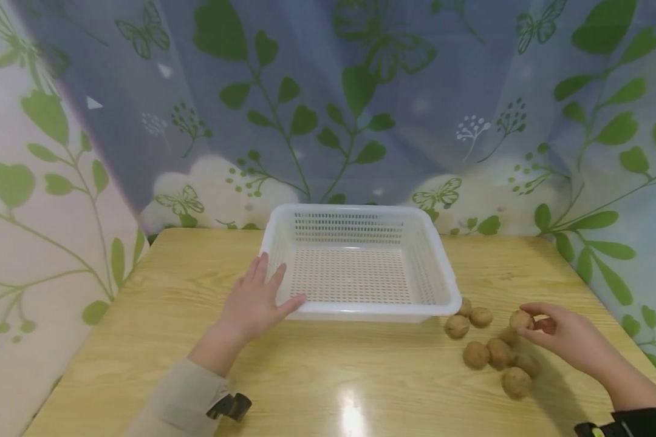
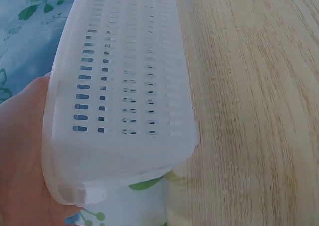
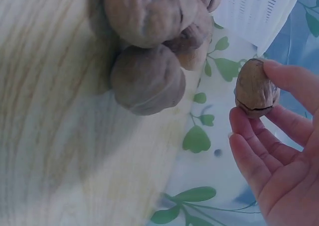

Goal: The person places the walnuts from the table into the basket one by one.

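Note:
A white plastic basket (image 1: 361,312) with slotted walls stands on the wooden table, and its inside shows nothing in it. My left hand (image 1: 249,305) rests on its front left corner, fingers spread over the left rim and thumb along the front rim. From the left wrist view, the basket's slotted side wall (image 2: 114,154) lies beside the hand (image 2: 22,151). Over at the right, my right hand (image 1: 574,340) pinches a walnut (image 1: 520,320) between thumb and fingertips, above other walnuts. A dark crack runs across this walnut's shell (image 3: 256,86) in the right wrist view.
Several loose walnuts (image 1: 476,354) lie on the table (image 1: 284,376) between the basket's front right corner and my right hand. One walnut (image 1: 516,382) sits nearest me. A patterned cloth (image 1: 317,139) with leaves and butterflies hangs behind and beside the table.

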A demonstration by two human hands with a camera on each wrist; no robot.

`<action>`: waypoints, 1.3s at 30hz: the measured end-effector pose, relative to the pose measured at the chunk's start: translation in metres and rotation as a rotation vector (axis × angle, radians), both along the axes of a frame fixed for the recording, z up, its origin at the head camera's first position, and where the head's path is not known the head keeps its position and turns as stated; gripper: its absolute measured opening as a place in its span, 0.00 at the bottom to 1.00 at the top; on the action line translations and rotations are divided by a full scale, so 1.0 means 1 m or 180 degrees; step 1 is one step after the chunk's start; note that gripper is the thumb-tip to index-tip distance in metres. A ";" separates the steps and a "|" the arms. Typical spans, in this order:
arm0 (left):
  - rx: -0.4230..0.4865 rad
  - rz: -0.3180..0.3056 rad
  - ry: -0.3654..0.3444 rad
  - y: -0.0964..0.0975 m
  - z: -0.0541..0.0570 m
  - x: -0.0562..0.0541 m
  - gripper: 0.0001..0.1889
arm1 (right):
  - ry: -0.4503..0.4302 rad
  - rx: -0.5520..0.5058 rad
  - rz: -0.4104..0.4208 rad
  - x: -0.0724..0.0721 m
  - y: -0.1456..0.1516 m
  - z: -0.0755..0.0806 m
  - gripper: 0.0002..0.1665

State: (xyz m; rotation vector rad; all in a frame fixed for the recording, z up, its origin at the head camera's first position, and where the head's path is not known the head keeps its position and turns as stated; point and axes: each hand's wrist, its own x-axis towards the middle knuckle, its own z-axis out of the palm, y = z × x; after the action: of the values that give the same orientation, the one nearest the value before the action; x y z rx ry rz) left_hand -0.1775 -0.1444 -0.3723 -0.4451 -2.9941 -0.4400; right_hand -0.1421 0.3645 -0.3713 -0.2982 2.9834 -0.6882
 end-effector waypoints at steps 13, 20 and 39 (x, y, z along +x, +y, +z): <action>-0.0013 0.0038 0.0050 -0.001 -0.006 -0.002 0.46 | 0.0133 -0.0063 0.0008 -0.002 -0.007 0.013 0.32; 0.0017 0.0025 0.0051 0.000 -0.003 0.000 0.45 | 0.0103 -0.0236 -0.0080 -0.003 -0.011 0.016 0.35; 0.0035 0.0032 0.0092 0.003 -0.007 -0.002 0.44 | 0.0109 -0.1019 -0.0049 -0.018 -0.050 0.046 0.34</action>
State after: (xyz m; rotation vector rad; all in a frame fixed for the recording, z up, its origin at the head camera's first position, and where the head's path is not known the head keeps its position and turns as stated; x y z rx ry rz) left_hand -0.1790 -0.1416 -0.3791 -0.4315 -2.9635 -0.4451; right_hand -0.1602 0.3140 -0.3251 -0.3060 2.9004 -1.1753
